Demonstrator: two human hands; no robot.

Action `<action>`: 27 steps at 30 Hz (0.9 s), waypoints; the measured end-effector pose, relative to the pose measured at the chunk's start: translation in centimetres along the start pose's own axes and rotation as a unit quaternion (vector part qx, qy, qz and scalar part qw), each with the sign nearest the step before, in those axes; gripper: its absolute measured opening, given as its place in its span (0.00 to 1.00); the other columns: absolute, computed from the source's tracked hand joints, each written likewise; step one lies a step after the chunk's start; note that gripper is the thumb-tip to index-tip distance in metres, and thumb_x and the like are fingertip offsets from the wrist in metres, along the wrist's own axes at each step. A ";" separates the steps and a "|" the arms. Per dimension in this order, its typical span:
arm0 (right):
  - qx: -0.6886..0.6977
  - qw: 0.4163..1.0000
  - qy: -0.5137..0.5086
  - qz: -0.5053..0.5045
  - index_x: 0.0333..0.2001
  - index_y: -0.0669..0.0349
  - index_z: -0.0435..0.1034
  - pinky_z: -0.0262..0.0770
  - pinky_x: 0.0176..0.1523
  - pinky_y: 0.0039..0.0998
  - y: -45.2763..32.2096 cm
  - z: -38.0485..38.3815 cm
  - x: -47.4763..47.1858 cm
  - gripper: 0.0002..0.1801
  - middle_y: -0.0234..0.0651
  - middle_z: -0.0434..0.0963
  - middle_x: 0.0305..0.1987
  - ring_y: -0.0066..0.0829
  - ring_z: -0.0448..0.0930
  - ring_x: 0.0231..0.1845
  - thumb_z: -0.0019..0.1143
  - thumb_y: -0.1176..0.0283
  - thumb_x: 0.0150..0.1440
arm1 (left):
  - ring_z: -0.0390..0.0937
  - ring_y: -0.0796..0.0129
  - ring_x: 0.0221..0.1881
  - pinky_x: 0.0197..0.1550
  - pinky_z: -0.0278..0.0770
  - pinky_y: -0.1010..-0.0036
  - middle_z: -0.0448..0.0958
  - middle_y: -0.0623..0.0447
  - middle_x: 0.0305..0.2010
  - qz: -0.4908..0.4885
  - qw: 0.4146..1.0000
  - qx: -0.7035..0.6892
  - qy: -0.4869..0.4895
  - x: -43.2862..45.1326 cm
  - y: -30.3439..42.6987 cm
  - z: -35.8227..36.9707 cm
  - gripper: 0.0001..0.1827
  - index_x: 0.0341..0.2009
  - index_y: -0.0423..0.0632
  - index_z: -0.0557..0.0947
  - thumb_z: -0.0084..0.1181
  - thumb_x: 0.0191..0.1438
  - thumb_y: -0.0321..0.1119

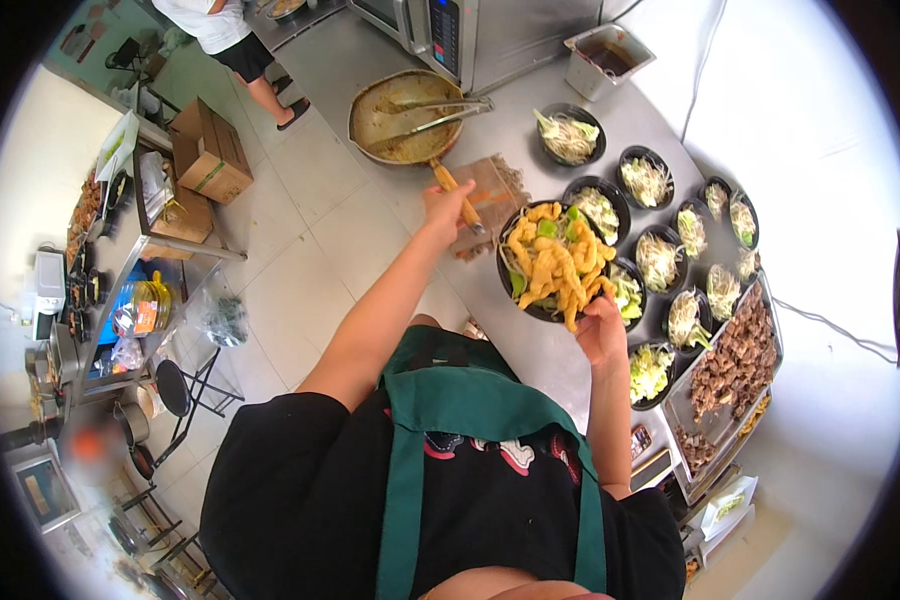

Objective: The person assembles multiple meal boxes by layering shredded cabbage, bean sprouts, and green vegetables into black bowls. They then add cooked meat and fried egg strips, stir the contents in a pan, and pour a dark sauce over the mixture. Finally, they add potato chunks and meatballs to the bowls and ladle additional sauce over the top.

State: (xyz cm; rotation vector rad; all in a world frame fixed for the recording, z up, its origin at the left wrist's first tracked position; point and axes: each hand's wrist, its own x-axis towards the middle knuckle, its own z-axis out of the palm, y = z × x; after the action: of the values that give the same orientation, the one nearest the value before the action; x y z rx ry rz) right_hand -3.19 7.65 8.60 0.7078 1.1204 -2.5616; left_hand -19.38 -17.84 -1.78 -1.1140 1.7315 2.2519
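Observation:
My left hand [447,214] is wrapped around the wooden handle [447,178] of a worn frying pan [371,120]. Metal tongs [450,118] lie across the pan, whose inside is coated with yellowish residue. With my right hand [601,330] I grip the near rim of a black bowl [504,274] heaped with yellow-coated strips of food [559,259] and green pieces. Whether this bowl rests on anything beneath it, I cannot tell. A frayed brown cloth [495,187] lies on the steel counter [529,360] beside the pan handle.
Several black bowls of sprouts and cabbage [656,259] crowd the counter's right side. Behind them sit a tray of chopped brown meat [735,360], a metal container of dark sauce [607,60] and a microwave [435,37]. Another person [251,67] stands on the tiled floor, near a cardboard box [210,150].

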 end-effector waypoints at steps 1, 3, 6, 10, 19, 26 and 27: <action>-0.013 1.000 -0.009 -0.009 0.56 0.61 0.60 0.79 0.38 0.39 -0.5 1.0 1.7 0.31 0.38 0.73 0.52 0.36 0.77 0.47 0.36 0.84 0.45 | 0.74 0.65 0.30 0.31 0.76 0.69 0.74 0.52 0.33 -0.030 0.998 -0.017 -0.050 0.6 0.1 0.4 0.22 0.46 0.43 0.67 0.61 0.51 0.36; -0.015 0.999 -0.027 -0.017 0.55 0.61 0.60 0.79 0.37 0.38 -1.6 4.3 4.5 0.30 0.38 0.72 0.51 0.35 0.77 0.47 0.36 0.85 0.45 | 0.72 0.65 0.26 0.27 0.74 0.69 0.73 0.52 0.31 -0.099 0.986 -0.075 -0.113 2.9 0.0 -0.1 0.21 0.45 0.44 0.67 0.60 0.52 0.36; -0.037 0.998 -0.012 -0.046 0.55 0.62 0.60 0.79 0.33 0.35 -2.3 10.0 8.5 0.28 0.38 0.72 0.50 0.33 0.77 0.45 0.36 0.85 0.47 | 0.67 0.71 0.21 0.20 0.67 0.73 0.69 0.56 0.22 -0.019 0.967 -0.068 -0.243 6.5 -2.9 -4.4 0.19 0.41 0.49 0.65 0.62 0.51 0.37; -0.128 0.980 0.047 -0.144 0.60 0.60 0.57 0.79 0.33 0.31 -1.1 16.1 14.2 0.33 0.37 0.72 0.47 0.31 0.77 0.43 0.39 0.85 0.48 | 0.61 0.76 0.16 0.16 0.61 0.79 0.62 0.59 0.19 -0.160 0.946 0.026 -0.279 4.9 2.7 -15.4 0.14 0.38 0.51 0.67 0.59 0.54 0.37; -0.675 0.548 0.237 -0.433 0.63 0.51 0.59 0.70 0.50 0.39 6.5 26.3 24.7 0.43 0.45 0.67 0.48 0.48 0.71 0.48 0.42 0.90 0.40 | 0.63 0.74 0.11 0.13 0.63 0.76 0.66 0.56 0.17 -0.065 0.838 0.355 -0.409 14.6 9.5 -22.7 0.16 0.37 0.46 0.71 0.59 0.53 0.42; -0.641 0.530 0.302 -0.466 0.63 0.51 0.60 0.71 0.52 0.38 5.4 30.9 23.4 0.43 0.48 0.65 0.50 0.49 0.71 0.49 0.41 0.90 0.39 | 0.64 0.71 0.11 0.13 0.65 0.74 0.68 0.55 0.19 -0.100 0.772 0.442 -0.446 17.5 15.0 -22.2 0.18 0.39 0.46 0.72 0.60 0.52 0.43; -0.641 0.525 0.307 -0.468 0.62 0.51 0.60 0.71 0.52 0.38 5.3 31.2 23.2 0.43 0.48 0.65 0.51 0.49 0.71 0.49 0.41 0.90 0.39 | 0.64 0.71 0.11 0.13 0.65 0.74 0.68 0.55 0.19 -0.107 0.764 0.448 -0.451 17.9 15.5 -22.2 0.18 0.40 0.46 0.72 0.60 0.52 0.43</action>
State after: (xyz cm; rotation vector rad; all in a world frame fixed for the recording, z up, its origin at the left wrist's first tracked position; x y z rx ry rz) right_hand -30.97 -19.96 11.35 0.5363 3.6408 -0.7948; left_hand -29.11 -48.82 -1.87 0.0316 1.6791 1.1177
